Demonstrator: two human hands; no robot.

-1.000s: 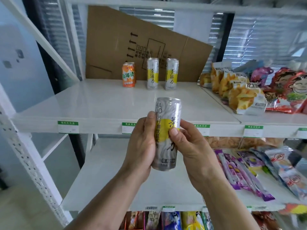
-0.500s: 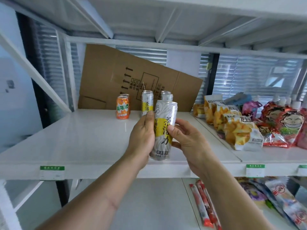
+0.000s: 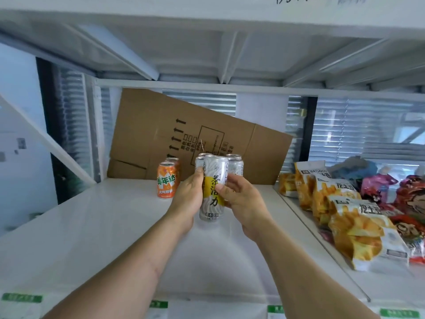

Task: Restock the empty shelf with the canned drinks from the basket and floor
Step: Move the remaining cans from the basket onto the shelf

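Both hands, left hand (image 3: 188,199) and right hand (image 3: 241,199), curl their fingers round one upright silver can (image 3: 212,194) above the white shelf (image 3: 92,226), near an orange can (image 3: 165,181).

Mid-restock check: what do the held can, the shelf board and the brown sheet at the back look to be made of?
Can: thin metal, likely aluminium, glossy printed silver and yellow, rolled rim on top. Shelf: probably painted steel, smooth white, faintly reflective. Brown sheet: flattened corrugated cardboard, matt, with creases and printed arrows.
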